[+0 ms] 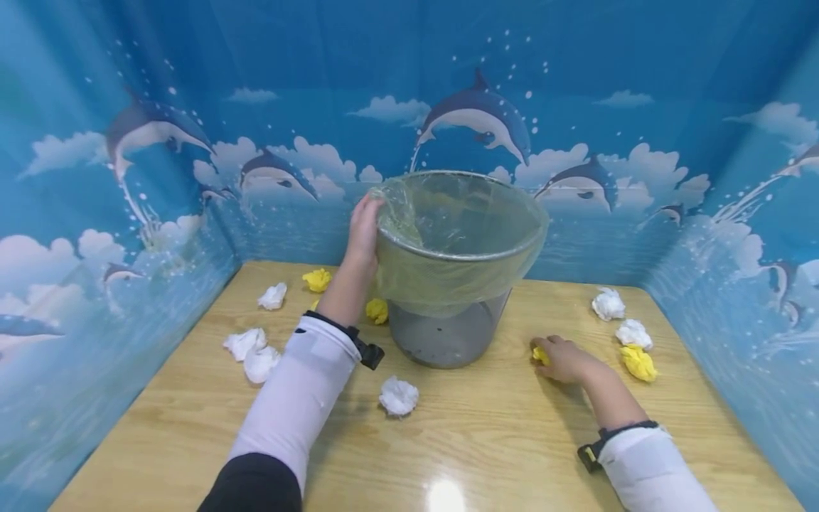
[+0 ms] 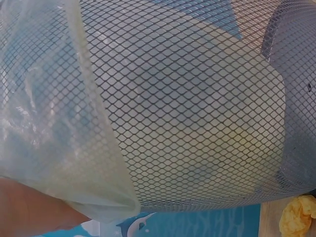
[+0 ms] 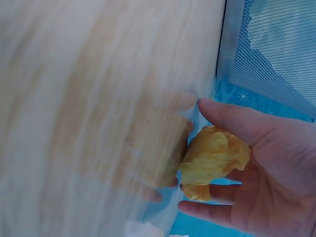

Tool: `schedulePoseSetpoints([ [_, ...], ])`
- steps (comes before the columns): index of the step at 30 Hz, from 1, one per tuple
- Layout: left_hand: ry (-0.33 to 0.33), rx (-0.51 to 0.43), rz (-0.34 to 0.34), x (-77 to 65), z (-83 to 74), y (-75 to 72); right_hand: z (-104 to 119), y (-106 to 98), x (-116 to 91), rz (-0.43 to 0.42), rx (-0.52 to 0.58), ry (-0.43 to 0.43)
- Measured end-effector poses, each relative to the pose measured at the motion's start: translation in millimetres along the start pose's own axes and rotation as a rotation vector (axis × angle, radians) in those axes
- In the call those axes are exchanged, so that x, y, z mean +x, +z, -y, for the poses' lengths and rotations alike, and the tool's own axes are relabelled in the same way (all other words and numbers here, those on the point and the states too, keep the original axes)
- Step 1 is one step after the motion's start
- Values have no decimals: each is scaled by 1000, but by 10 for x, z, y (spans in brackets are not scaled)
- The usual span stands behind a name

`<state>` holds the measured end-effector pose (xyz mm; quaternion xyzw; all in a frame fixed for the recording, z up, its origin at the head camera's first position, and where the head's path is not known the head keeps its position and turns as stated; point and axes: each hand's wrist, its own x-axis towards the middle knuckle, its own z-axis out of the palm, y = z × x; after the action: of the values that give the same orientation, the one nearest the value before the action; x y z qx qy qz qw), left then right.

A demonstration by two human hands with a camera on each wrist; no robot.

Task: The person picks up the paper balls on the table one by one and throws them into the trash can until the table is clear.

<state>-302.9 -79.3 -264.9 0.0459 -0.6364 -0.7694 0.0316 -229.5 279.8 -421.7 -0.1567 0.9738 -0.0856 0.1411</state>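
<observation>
A grey mesh wastebasket (image 1: 441, 338) with a translucent yellowish bin liner (image 1: 448, 284) folded over its rim stands on the table. My left hand (image 1: 365, 231) grips the rim on its left side, through the liner. In the left wrist view, part of that hand (image 2: 37, 210) shows beside the liner's edge, with the mesh filling the view. On the tabletop right of the basket, my right hand (image 1: 566, 361) has its thumb and fingers round a yellow crumpled paper ball (image 3: 215, 158). The right wrist view shows the fingertips close to the wood.
White crumpled paper balls lie at the table's left (image 1: 246, 345), in front of the basket (image 1: 399, 396) and at far right (image 1: 608, 304). More yellow balls lie behind my left arm (image 1: 316, 280) and at right (image 1: 638, 363). A dolphin-printed curtain (image 1: 358, 64) surrounds the wooden table (image 1: 486, 441).
</observation>
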Motion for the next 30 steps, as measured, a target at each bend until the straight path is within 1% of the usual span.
schedulePoseSetpoints([
  [4,-11,-2,-1,0,5,-3,2,0,-3,9,-5,3],
  [9,-2,4,5,2,24,-12,9,-5,-6,-3,4,-3],
  [16,15,7,21,5,26,-17,12,-13,7,-7,24,11],
  [25,34,20,23,22,44,-5,7,-13,1,-44,-3,-26],
  [30,48,19,23,29,48,0,1,-19,-6,-52,-3,-33],
])
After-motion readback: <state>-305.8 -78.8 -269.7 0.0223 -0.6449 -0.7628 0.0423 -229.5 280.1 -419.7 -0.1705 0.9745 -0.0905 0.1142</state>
